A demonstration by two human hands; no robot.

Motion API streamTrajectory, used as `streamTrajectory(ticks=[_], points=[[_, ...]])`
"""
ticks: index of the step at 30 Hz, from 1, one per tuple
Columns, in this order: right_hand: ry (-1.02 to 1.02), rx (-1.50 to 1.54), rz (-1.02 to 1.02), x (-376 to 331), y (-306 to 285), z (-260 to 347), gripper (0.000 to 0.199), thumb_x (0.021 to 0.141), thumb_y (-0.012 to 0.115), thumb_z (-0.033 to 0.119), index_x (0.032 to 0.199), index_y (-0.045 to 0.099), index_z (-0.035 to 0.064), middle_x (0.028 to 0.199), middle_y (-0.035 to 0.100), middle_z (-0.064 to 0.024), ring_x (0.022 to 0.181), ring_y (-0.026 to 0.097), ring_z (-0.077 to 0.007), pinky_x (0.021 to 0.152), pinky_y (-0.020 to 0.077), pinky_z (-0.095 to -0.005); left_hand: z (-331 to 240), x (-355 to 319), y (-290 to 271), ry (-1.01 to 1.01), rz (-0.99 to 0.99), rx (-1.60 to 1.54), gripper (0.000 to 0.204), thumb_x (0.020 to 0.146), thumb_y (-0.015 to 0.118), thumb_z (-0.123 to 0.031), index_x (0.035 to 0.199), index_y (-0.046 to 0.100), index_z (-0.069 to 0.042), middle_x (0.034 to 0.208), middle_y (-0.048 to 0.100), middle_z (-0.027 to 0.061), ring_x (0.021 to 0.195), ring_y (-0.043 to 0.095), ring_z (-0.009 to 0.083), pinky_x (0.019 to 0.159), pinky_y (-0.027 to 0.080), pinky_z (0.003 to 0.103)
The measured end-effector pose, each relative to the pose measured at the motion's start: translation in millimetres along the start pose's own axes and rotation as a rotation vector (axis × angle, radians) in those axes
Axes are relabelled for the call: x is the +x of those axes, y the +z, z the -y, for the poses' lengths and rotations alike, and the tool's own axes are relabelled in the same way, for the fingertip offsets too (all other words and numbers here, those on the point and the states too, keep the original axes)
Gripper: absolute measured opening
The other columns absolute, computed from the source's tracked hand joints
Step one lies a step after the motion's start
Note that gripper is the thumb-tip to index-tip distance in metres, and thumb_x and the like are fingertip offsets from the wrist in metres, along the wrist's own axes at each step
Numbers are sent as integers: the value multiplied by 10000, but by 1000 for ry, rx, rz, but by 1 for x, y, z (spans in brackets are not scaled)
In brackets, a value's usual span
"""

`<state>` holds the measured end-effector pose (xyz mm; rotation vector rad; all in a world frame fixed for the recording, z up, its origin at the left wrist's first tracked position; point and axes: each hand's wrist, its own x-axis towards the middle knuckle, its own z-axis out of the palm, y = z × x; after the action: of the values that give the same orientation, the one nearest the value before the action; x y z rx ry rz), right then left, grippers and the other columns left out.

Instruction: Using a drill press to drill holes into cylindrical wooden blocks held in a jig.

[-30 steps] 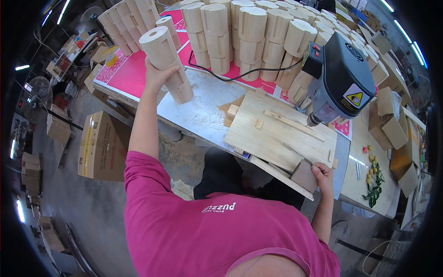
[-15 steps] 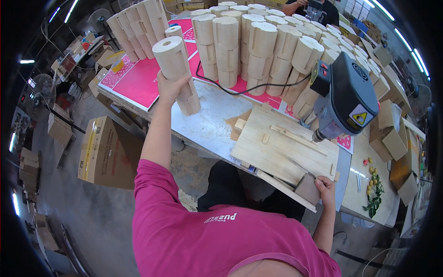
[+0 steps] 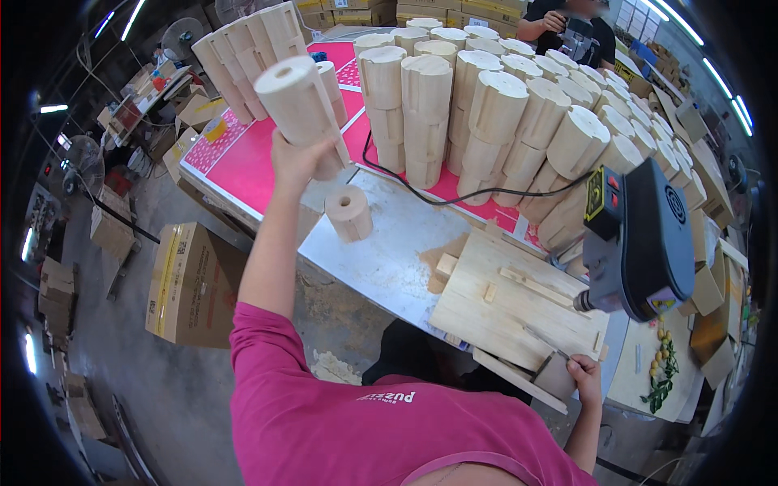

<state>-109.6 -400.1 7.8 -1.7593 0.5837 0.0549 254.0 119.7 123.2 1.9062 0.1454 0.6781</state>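
Observation:
My left hand (image 3: 301, 160) is wrapped round pale wooden cylinders (image 3: 290, 93) and holds them above the table; the top one has a hole in its end. Below and to the right, a short wooden cylinder (image 3: 348, 212) with a centre hole stands upright on the white tabletop. At the lower right my right hand (image 3: 583, 376) pinches the edge of a grey-brown flat piece (image 3: 553, 377) by the corner of a wooden board (image 3: 478, 312). A thin metal rod lies beside those fingers. Wooden strips and small blocks are fixed on the board.
A bench drill (image 3: 648, 235) overhangs the board's right side, its black cable (image 3: 454, 200) crossing the table. Stacked wooden cylinders (image 3: 425, 113) crowd the back. A cardboard box (image 3: 190, 283) stands on the floor at left. Across the table, another person (image 3: 541, 28) handles a machine.
My left hand has lifted the upper part of the cylinder stack, leaving a short cylinder on the tabletop. My right hand stays at the grey-brown piece; the whole view has shifted slightly.

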Motion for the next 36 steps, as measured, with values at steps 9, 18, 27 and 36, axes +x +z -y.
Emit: streamTrajectory(ticks=[9, 18, 27, 36], points=[[205, 49, -13, 2, 3, 11, 194, 659, 731, 63, 835, 662, 17, 727, 609, 16, 638, 520, -75, 594, 412, -211, -18, 194, 29, 204, -89, 10, 683, 507, 846, -212, 1053, 535, 57, 1021, 611, 181, 909, 617, 267, 757, 511, 346], [312, -45, -153, 0, 6, -4, 216, 629, 712, 85, 827, 671, 10, 716, 605, 11, 645, 520, -81, 609, 411, -228, 12, 276, 99, 205, -171, -140, 815, 479, 860, -200, 1119, 452, 97, 1082, 563, 218, 974, 586, 279, 810, 492, 344], [410, 25, -191, -6, 20, 20, 200, 639, 704, 78, 818, 667, -1, 702, 592, 17, 644, 515, -78, 611, 405, -217, 25, 290, 117, 68, -308, -5, 862, 455, 867, -222, 1115, 421, 106, 1106, 542, 234, 1006, 565, 305, 849, 472, 343], [510, 21, -166, -5, 13, 13, 293, 609, 739, 81, 887, 662, 28, 813, 617, -21, 736, 537, -126, 687, 417, -252, 53, 309, 121, 90, -306, 48, 922, 429, 876, -280, 1115, 426, 139, 1083, 563, 224, 989, 574, 311, 849, 466, 340]])
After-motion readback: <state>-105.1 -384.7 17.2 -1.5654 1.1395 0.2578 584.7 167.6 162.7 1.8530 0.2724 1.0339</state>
